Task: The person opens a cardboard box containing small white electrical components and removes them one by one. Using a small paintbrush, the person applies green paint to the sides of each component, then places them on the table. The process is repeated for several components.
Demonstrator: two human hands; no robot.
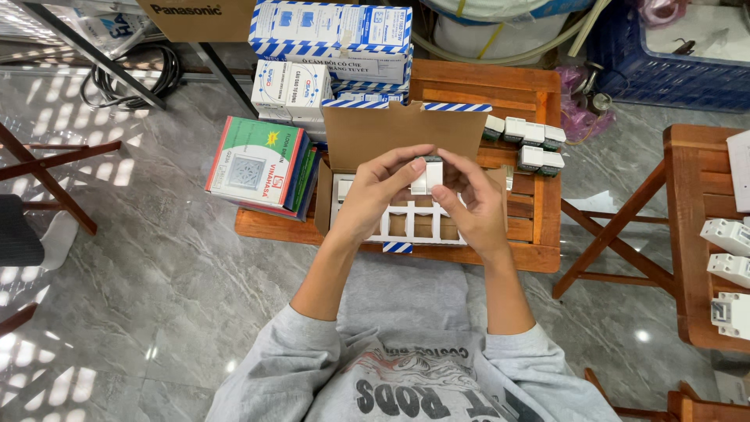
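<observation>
Both hands meet over an open cardboard box (402,133) whose white divider grid (414,227) shows empty cells. My left hand (375,191) and my right hand (473,199) together pinch a small white switch module (427,176) between the fingertips, just above the box. The box rests on a low wooden table (539,234). Several more white modules (531,144) lie on the table to the right of the box flap.
Stacked blue-and-white cartons (332,47) stand behind the box, and flat green and blue packages (262,164) lie at its left. A second wooden table (695,234) at the right carries white devices (730,266). A blue crate (672,70) sits far right; grey marble floor surrounds.
</observation>
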